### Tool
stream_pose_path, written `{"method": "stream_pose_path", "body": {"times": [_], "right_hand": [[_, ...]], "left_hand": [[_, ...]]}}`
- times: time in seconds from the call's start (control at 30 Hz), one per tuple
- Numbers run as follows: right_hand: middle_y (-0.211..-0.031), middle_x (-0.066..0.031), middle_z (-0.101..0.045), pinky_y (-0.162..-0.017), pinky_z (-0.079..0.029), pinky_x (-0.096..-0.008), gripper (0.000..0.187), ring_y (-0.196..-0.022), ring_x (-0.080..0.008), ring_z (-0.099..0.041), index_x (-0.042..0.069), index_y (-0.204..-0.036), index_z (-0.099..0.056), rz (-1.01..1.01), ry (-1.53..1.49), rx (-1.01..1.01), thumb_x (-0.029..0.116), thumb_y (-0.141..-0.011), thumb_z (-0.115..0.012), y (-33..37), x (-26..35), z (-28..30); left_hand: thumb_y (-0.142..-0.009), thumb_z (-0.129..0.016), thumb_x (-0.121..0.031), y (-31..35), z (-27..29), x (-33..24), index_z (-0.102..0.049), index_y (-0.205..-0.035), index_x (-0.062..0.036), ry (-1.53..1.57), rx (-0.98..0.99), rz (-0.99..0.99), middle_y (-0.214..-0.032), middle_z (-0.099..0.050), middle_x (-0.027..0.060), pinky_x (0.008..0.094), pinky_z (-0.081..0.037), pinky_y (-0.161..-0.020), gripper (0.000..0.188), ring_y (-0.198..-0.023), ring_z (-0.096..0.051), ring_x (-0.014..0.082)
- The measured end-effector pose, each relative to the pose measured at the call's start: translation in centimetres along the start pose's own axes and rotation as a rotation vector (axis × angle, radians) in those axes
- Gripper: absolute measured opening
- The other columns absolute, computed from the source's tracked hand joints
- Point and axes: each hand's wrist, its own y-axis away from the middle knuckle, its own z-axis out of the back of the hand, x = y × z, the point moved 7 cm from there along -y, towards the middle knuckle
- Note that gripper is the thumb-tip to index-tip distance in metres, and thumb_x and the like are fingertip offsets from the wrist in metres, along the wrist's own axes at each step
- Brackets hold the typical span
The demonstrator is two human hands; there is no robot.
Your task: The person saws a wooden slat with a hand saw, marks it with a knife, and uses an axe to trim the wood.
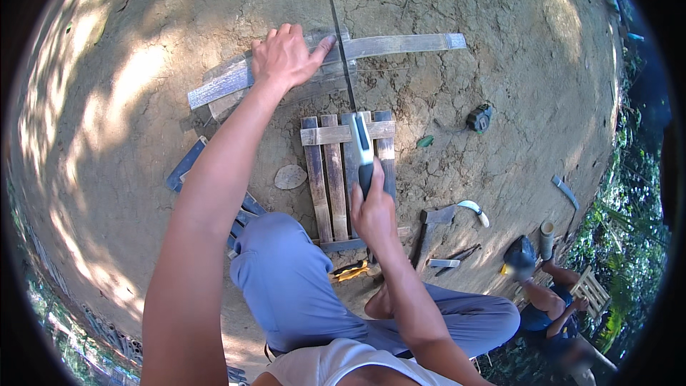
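My left hand (287, 58) presses down on a long weathered bamboo slat (396, 45), its thumb stretched toward the saw and its fingers over the far edge. The slat lies crosswise over other flat grey pieces (314, 87) on the ground. In my right hand (374, 207) is a handsaw (344, 57), gripped by its white and dark handle. The thin blade points away from me and crosses the slat just right of my left thumb. Below the saw handle lies a small panel of bamboo slats (333, 189) joined by crosspieces.
A black tape measure (479, 118) and a green leaf (425, 141) lie to the right. Nearer are a hatchet (432, 221), a curved white-ended tool (474, 211) and a yellow-black tool (350, 270). Another slatted piece (186, 164) is at left. Another person (550, 304) sits at lower right.
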Motion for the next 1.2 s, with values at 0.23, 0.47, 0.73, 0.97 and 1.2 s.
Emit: {"method": "stream_pose_path", "body": {"times": [0.23, 0.47, 0.73, 0.97, 1.2], "right_hand": [[-0.072, -0.0312, -0.066, -0.057, -0.050, -0.0613, 0.060, -0.069, -0.0532, -0.066, 0.004, -0.152, -0.030, -0.024, 0.076, 0.009, 0.016, -0.100, -0.059, -5.3, 1.7, 0.8], [-0.077, -0.0345, -0.066, -0.060, -0.054, -0.0580, 0.070, -0.070, -0.0530, -0.067, 0.007, -0.157, -0.021, -0.067, -0.104, 0.008, 0.010, -0.098, -0.060, 5.3, -1.4, -0.4], [-0.074, -0.0320, -0.066, -0.057, -0.054, -0.0583, 0.070, -0.069, -0.0511, -0.068, 0.005, -0.156, -0.023, -0.028, -0.035, -0.037, 0.008, -0.097, -0.061, 4.7, -2.2, -1.2], [-0.079, -0.0326, -0.066, -0.057, -0.053, -0.0593, 0.059, -0.071, -0.0526, -0.067, 0.002, -0.148, -0.031, -0.072, 0.055, -0.002, 0.010, -0.098, -0.061, -4.4, 2.1, 0.2], [-0.094, -0.0344, -0.068, -0.061, -0.054, -0.0582, 0.068, -0.075, -0.0507, -0.069, 0.003, -0.155, -0.023, -0.118, -0.008, 0.019, 0.009, -0.098, -0.060, 4.4, -0.4, -1.2]], "left_hand": [[-0.100, -0.032, -0.072, 0.1, 0.4, -0.5, -0.068, -0.118, 0.0002, 0.085, -0.128, -0.039, -0.114, -0.068, 0.0169, 0.0576, -0.045, -0.100, 0.083, -0.112, -0.064, 0.0324], [-0.103, -0.034, -0.050, 0.0, -0.4, 0.8, -0.070, -0.109, 0.0013, 0.110, -0.149, 0.011, -0.105, -0.069, 0.0187, 0.0565, -0.047, -0.096, 0.063, -0.102, -0.067, 0.0319], [-0.099, -0.036, -0.039, 0.2, -0.4, 0.3, -0.069, -0.107, 0.0000, 0.140, -0.059, 0.036, -0.103, -0.070, 0.0195, 0.0556, -0.047, -0.097, 0.052, -0.102, -0.068, 0.0336], [-0.100, -0.035, -0.036, 0.0, 0.6, -0.6, -0.069, -0.110, -0.0011, 0.122, -0.088, 0.027, -0.114, -0.070, 0.0184, 0.0542, -0.045, -0.102, 0.050, -0.111, -0.066, 0.0331], [-0.100, -0.033, -0.033, 0.8, -0.9, 0.4, -0.067, -0.115, -0.0001, 0.108, -0.088, 0.035, -0.113, -0.070, 0.0198, 0.0560, -0.044, -0.101, 0.049, -0.111, -0.066, 0.0331]]}}
